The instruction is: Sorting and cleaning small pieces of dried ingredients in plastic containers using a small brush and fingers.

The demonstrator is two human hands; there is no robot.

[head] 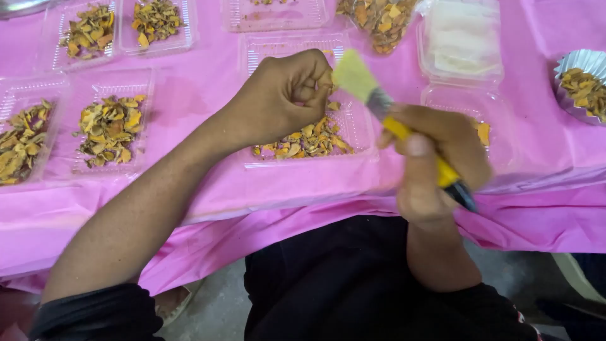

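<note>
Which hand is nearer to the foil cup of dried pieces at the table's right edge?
Right. The right hand, holding the yellow-handled brush, sits closer to the foil cup. The left hand, fisted over the clear tray, is farther away.

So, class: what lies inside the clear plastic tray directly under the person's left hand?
The clear tray holds dried yellow-orange pieces along its near side. The left hand and brush, held by the right hand, cover the tray's far part, so its contents there are hidden.
</note>
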